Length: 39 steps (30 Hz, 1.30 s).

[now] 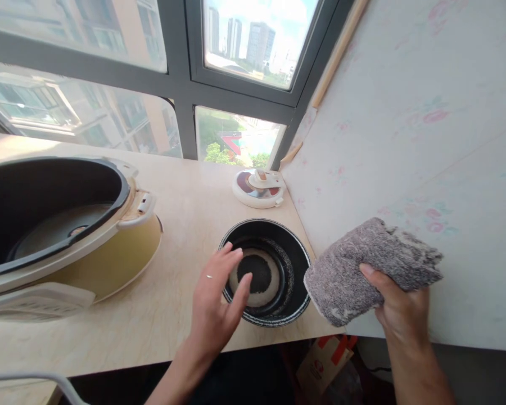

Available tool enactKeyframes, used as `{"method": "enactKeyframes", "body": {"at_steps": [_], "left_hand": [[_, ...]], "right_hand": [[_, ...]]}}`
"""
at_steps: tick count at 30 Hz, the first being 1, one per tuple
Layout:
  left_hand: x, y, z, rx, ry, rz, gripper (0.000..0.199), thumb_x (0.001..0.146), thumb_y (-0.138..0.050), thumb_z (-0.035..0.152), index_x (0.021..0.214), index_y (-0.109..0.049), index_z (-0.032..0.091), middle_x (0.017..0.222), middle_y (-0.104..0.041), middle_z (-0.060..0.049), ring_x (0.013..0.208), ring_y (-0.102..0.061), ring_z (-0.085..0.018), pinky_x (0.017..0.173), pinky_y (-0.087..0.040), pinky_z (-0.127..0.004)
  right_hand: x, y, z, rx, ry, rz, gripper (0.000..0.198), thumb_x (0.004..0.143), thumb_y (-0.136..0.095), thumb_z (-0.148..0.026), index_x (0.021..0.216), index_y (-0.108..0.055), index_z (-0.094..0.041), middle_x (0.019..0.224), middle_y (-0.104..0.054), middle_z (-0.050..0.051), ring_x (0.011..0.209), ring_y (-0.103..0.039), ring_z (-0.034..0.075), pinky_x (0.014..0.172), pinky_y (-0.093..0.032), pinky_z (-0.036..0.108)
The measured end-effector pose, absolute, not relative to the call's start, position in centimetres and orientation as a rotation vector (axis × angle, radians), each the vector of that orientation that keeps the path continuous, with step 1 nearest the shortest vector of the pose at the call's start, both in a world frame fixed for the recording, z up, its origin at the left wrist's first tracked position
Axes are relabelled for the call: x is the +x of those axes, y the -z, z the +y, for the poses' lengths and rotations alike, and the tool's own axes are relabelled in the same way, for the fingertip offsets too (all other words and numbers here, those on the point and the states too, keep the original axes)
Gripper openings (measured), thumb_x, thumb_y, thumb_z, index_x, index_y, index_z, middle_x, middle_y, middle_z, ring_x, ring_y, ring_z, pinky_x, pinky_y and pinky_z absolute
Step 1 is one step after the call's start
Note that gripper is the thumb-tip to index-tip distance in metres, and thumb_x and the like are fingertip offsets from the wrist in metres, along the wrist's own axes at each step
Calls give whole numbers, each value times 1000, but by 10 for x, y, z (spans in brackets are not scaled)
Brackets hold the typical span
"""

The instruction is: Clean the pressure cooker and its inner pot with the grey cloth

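A black inner pot [296, 264] stands on the counter in front of me, worn pale in a ring on its bottom. My left hand [219, 289] is over the pot's left rim, fingers spread and thumb apart, holding nothing. Whether the fingertips touch the rim I cannot tell. To the right of the pot, my right hand [405, 318] grips a folded grey, fluffy cleaning cloth [349, 270]. The thumb lies on top of the cloth and the other fingers are hidden beneath. One corner of the cloth comes close to the pot's right rim.
On the left sits a yellow-green cooker body [137, 256] with its top uncovered. A white and red-brown lid [259, 190] lies behind the pot by the window. A flowered wall [405, 140] bounds the counter [185, 225] on the right. Below the edge is a paper bag [322, 363].
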<state>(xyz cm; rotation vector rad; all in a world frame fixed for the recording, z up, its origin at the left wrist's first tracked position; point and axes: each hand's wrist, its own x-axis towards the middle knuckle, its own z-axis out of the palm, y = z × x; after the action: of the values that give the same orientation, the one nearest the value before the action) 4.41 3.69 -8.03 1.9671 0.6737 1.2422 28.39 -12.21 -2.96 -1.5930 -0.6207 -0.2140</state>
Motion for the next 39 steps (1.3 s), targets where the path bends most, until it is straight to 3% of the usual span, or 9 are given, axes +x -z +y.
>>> {"method": "enactKeyframes", "body": {"at_steps": [2, 5, 10, 16, 20, 24, 28, 33, 39], "left_hand": [[47, 72, 20, 2230, -1015, 295, 37, 91, -64, 28, 128, -63, 27, 111, -74, -8, 106, -69, -25, 104, -49, -45], [56, 73, 1, 2532, -682, 51, 31, 91, -65, 41, 115, -66, 20, 87, -73, -6, 80, -69, -24, 78, -55, -41], [60, 90, -6, 2770, -794, 128, 10, 95, -57, 23, 94, -65, 17, 68, -66, -2, 57, -58, -18, 55, -37, -35], [50, 77, 20, 2588, -1215, 214, 12, 93, -56, 9, 97, -64, 18, 69, -68, 0, 61, -60, -14, 63, -37, -32], [52, 66, 43, 2444, -1320, 368, 11, 91, -60, 10, 92, -66, 19, 73, -69, 0, 63, -60, -14, 67, -38, -33], [58, 60, 55, 2286, -1356, 574, 11, 92, -61, 17, 85, -68, 20, 67, -65, 3, 60, -57, -13, 69, -37, -33], [61, 55, 58, 2148, -1362, 675, 14, 92, -61, 20, 80, -70, 21, 68, -67, 3, 63, -58, -13, 74, -37, -34], [58, 54, 63, 2008, -1313, 700, 18, 90, -62, 24, 76, -73, 23, 67, -68, 3, 63, -57, -15, 71, -38, -33], [47, 74, 78, 1765, -1389, 739, 18, 84, -70, 32, 68, -75, 24, 59, -61, 3, 59, -52, -16, 70, -37, -34]], "right_hand": [[274, 23, -123, -1527, 260, -554, 40, 61, -89, -27, 96, -72, -19, 91, -73, 2, 94, -71, 27, 98, -53, 52], [269, 16, -121, -1475, 364, -527, 40, 59, -90, -25, 93, -72, -18, 92, -72, 2, 99, -70, 28, 102, -51, 53], [274, 22, -127, -1519, 340, -451, 37, 60, -89, -30, 89, -73, -15, 88, -73, 5, 95, -71, 31, 91, -57, 53], [267, 27, -139, -1461, 362, -349, 38, 59, -88, -26, 92, -71, -15, 90, -73, 4, 97, -70, 31, 89, -58, 49], [251, 27, -138, -1561, 335, -502, 52, 65, -85, -26, 113, -67, -15, 107, -72, 7, 105, -68, 31, 98, -53, 54], [220, 27, -123, -1723, 326, -898, 77, 74, -79, -24, 145, -48, -20, 137, -61, 14, 122, -61, 32, 102, -52, 49], [186, 26, -96, -1764, 436, -1387, 85, 83, -67, -15, 157, -28, -22, 144, -56, 16, 128, -59, 32, 101, -54, 45], [177, 22, -67, -1793, 453, -1491, 80, 80, -62, -12, 154, -33, -20, 150, -49, 18, 138, -48, 35, 107, -49, 51], [202, 13, -43, -1702, 300, -1302, 66, 80, -65, -22, 144, -48, -23, 136, -63, 11, 125, -60, 30, 105, -51, 46]]}}
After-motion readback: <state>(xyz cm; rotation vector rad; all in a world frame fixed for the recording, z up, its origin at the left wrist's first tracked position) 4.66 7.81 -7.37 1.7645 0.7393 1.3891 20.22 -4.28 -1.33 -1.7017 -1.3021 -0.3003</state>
